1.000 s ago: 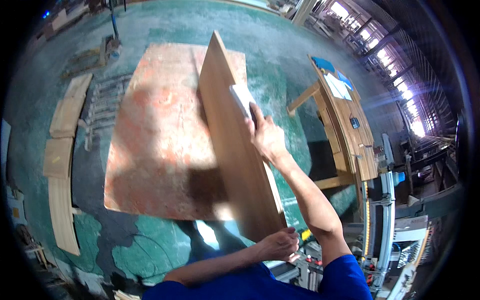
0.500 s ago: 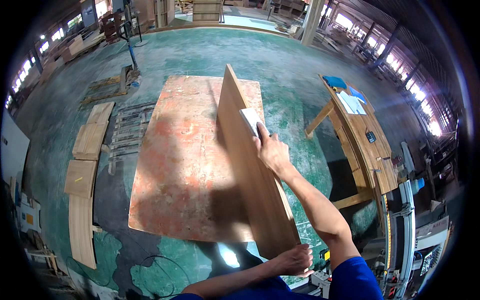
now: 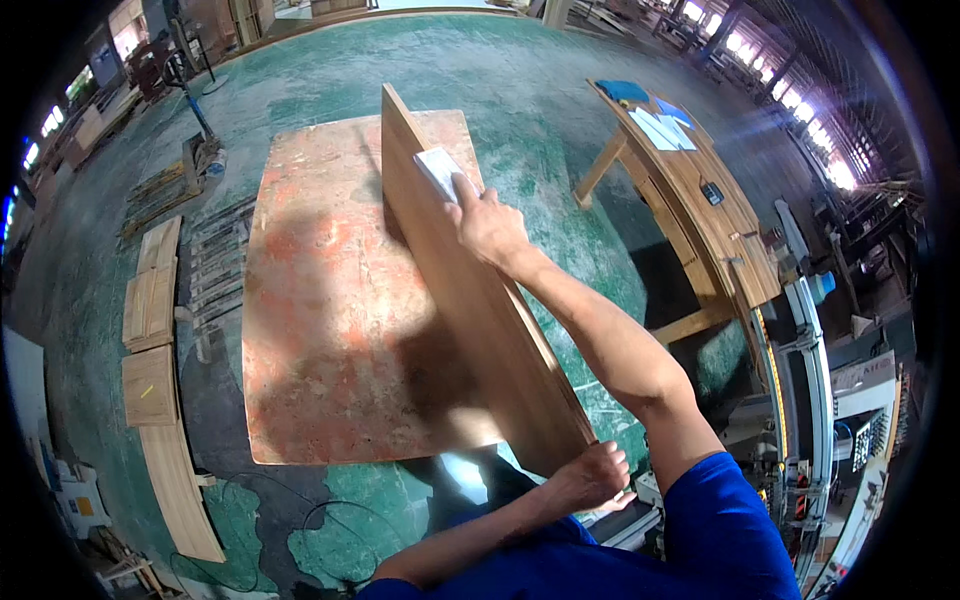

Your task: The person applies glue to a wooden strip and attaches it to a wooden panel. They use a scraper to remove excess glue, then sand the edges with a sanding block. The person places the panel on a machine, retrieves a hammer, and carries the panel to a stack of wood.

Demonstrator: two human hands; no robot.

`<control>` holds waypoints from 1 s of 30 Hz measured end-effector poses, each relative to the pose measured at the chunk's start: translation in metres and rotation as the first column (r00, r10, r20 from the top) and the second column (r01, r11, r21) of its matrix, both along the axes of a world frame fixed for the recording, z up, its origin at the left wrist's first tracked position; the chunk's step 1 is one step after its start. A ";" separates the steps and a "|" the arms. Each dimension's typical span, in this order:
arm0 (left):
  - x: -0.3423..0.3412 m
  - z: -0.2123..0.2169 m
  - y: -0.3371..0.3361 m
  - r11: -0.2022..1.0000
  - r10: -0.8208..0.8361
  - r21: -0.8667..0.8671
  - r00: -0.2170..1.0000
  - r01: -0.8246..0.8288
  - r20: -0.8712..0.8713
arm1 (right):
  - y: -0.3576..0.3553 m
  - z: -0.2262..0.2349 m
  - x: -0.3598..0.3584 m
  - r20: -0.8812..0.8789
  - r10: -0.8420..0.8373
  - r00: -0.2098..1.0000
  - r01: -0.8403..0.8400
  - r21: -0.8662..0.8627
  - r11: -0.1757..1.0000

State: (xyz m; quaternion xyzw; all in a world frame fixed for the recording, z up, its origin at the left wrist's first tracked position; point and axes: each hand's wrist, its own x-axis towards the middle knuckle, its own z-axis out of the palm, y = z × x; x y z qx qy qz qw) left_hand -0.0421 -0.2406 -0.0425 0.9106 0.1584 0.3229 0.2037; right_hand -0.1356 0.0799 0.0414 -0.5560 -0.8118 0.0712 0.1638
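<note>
Far left, wooden planks (image 3: 152,370) lie on the green floor (image 3: 520,90). The reddish worktable (image 3: 330,300) carries a tilted long board (image 3: 470,300). The left hand (image 3: 590,478) grips its near end; the right hand (image 3: 487,225) presses a white sanding block (image 3: 438,170) onto its face.

The long wooden board (image 3: 470,300) is mid-brown with fine straight grain, its narrow top edge a paler tan. The pad (image 3: 440,170) pressed on it is white to pale grey. The worktop (image 3: 320,300) beneath is a reddish-orange sheet, blotched with pale pink and rust patches and a dark shadow near the board. The floor (image 3: 480,70) is mottled green, worn to dark grey in places. The person's sleeve (image 3: 730,530) is bright blue. The side table (image 3: 700,190) is yellowish wood, carrying white sheets (image 3: 655,128) and a blue cloth (image 3: 622,91). The stacked planks (image 3: 150,300) at left are light tan.
</note>
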 end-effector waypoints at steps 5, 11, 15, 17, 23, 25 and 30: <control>-0.003 -0.010 0.004 0.994 0.105 -0.028 0.986 -0.102 0.129 | -0.140 0.018 0.057 0.043 0.067 0.997 -0.060 -0.145 0.988; 0.004 -0.020 0.000 0.993 0.103 -0.064 0.988 -0.096 0.118 | -0.170 0.022 0.069 0.067 0.073 0.995 -0.052 -0.276 0.960; -0.002 0.001 0.003 0.999 0.052 -0.011 0.985 -0.051 0.164 | -0.048 0.008 0.026 0.099 0.070 0.993 -0.059 -0.111 0.992; 0.004 0.003 0.001 0.999 0.034 0.015 0.995 -0.035 0.097 | -0.005 0.008 0.019 0.137 0.078 0.987 -0.067 -0.086 0.994; 0.006 -0.015 0.011 0.985 0.156 0.054 0.977 -0.166 0.148 | -0.108 0.038 0.082 0.399 0.354 0.846 -0.398 0.031 0.917; 0.011 -0.014 0.010 0.989 0.132 0.044 0.977 -0.141 0.168 | -0.170 0.051 0.124 0.615 0.333 0.715 -0.432 0.014 0.902; 0.018 -0.016 0.001 0.988 0.157 -0.025 0.971 -0.155 0.180 | -0.188 0.078 0.131 0.807 0.445 0.389 -0.457 -0.250 0.854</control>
